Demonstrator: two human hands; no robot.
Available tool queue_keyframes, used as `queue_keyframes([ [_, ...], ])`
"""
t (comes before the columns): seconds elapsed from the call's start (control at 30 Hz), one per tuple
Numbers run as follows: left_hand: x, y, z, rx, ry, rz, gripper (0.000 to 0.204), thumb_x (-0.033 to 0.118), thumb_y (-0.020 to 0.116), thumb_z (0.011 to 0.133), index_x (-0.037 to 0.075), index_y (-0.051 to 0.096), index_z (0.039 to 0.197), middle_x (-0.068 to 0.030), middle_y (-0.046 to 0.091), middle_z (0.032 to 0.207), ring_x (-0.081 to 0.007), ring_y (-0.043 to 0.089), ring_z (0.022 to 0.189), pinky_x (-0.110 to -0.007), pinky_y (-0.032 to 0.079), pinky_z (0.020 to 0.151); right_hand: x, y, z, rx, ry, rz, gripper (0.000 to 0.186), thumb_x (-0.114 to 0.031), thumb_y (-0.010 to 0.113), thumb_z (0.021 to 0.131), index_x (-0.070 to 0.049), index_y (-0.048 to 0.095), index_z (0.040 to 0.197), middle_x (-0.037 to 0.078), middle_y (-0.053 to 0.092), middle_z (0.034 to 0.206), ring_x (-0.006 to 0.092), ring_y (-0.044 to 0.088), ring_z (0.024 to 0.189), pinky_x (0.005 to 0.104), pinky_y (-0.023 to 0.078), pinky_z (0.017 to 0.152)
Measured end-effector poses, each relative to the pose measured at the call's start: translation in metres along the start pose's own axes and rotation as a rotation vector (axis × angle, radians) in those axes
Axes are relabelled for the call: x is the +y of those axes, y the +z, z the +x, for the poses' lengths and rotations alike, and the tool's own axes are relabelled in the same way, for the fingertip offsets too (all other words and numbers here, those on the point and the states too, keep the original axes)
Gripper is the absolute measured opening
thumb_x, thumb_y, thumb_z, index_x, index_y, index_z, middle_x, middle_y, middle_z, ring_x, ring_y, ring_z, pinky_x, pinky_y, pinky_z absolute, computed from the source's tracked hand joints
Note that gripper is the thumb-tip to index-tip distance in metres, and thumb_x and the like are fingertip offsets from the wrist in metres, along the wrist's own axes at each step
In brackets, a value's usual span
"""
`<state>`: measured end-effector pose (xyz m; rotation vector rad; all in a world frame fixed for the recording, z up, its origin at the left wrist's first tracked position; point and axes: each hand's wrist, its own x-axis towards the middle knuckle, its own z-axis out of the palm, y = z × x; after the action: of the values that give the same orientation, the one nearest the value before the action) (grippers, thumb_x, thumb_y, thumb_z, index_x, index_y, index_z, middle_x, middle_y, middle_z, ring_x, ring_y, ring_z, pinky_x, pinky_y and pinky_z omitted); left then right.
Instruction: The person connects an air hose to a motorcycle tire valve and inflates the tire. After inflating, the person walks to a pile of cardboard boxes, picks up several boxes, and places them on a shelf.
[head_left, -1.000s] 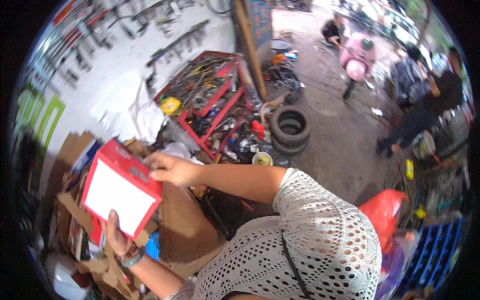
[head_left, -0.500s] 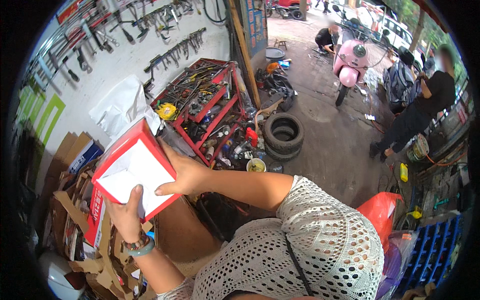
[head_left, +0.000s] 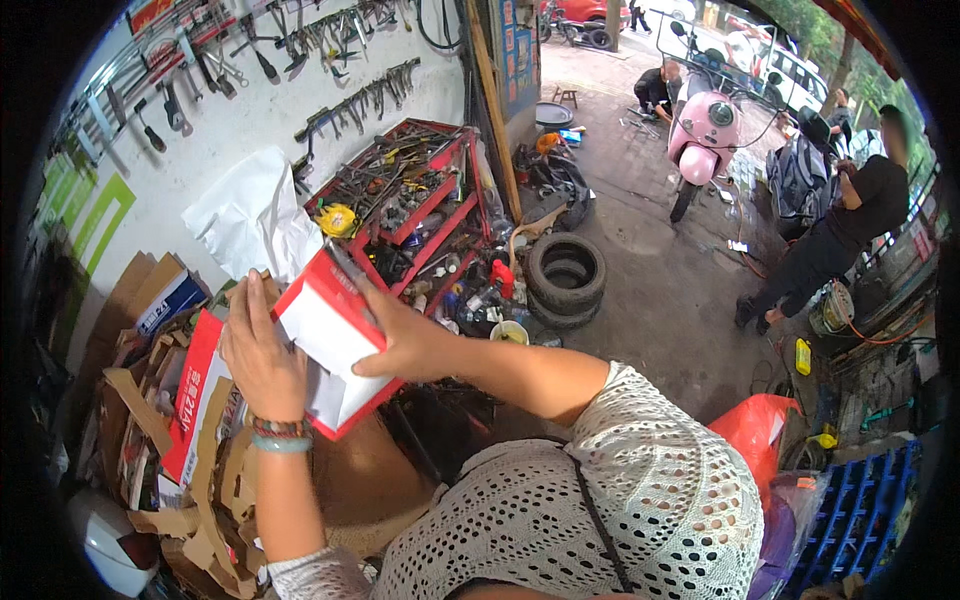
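A red box with a white inside (head_left: 340,340) is tilted in front of me, its opening toward me. My right hand (head_left: 408,335) grips its right side, thumb over the near edge and fingers behind the wall. My left hand (head_left: 262,355) is at the box's left edge, its fingers stretched upward and its thumb partly hidden. Whether the left palm presses on the box I cannot tell. Beads and a pale bangle (head_left: 282,442) circle my left wrist.
Flattened cardboard (head_left: 205,480) piles up at the left, with a red-and-white carton piece (head_left: 195,395). A red tool rack (head_left: 440,210) stands ahead, beside stacked tyres (head_left: 567,275). A pink scooter (head_left: 705,130) and a standing person (head_left: 850,215) are at the far right.
My left hand has let go of the box's lower left edge and risen along its side, fingers now straight. The box has turned and shifted right in my right hand.
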<state>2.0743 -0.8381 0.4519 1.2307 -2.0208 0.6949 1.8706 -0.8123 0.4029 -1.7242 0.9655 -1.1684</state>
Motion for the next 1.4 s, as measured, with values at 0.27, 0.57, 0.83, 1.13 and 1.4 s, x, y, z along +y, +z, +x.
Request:
queue_keyframes([
  [0.27,-0.025,-0.024,0.007,-0.186,0.052,-0.345,0.03,0.005,0.063,0.067,0.004,0.067,0.097,-0.0179,0.067,0.093,-0.0367,0.064,0.085,-0.043,0.052,0.076,-0.003,-0.035,0.002,-0.359,0.27,0.44,0.079,-0.013,0.076,0.07,0.002,0.039,0.139,0.011,0.055,0.128,0.019,0.052,0.117,0.034,0.038,0.103],
  [0.57,-0.041,-0.009,-0.03,-0.256,-0.167,-0.034,0.012,0.006,0.052,0.078,0.002,0.059,0.087,-0.0196,0.065,0.082,-0.0397,0.065,0.074,-0.047,0.053,0.064,0.002,0.036,0.018,0.086,-0.316,-0.607,0.108,-0.033,0.082,0.066,0.007,0.021,0.145,0.034,0.026,0.146,0.0413,0.026,0.139,0.0428,0.023,0.114],
  [0.83,-0.044,-0.039,-0.052,-0.348,-0.343,0.085,0.016,0.008,0.051,0.08,0.006,0.063,0.091,-0.018,0.066,0.084,-0.0379,0.065,0.075,-0.048,0.053,0.065,0.019,0.035,0.055,-0.054,-0.319,-0.359,0.047,-0.025,0.066,0.085,-0.004,0.056,0.125,0.023,0.06,0.114,0.0281,0.06,0.103,0.0347,0.048,0.086],
  [1.13,-0.052,-0.057,-0.06,-0.148,-0.117,0.166,0.024,0.033,0.07,0.079,0.012,0.071,0.093,-0.0069,0.066,0.081,-0.0312,0.064,0.074,-0.038,0.053,0.065,0.003,0.054,0.061,0.071,-0.049,0.159,0.045,-0.04,0.055,0.095,0.002,0.063,0.111,0.004,0.065,0.094,0.0094,0.056,0.079,0.0253,0.046,0.071],
  [1.4,-0.063,-0.069,-0.054,0.345,-0.159,0.123,0.059,0.031,0.075,0.077,0.0,0.053,0.121,-0.0204,0.061,0.11,-0.034,0.058,0.1,-0.041,0.047,0.086,0.014,0.058,0.075,0.134,-0.055,0.206,0.05,-0.044,0.055,0.094,0.002,0.064,0.11,0.007,0.067,0.095,0.0135,0.059,0.082,0.0283,0.047,0.075],
])
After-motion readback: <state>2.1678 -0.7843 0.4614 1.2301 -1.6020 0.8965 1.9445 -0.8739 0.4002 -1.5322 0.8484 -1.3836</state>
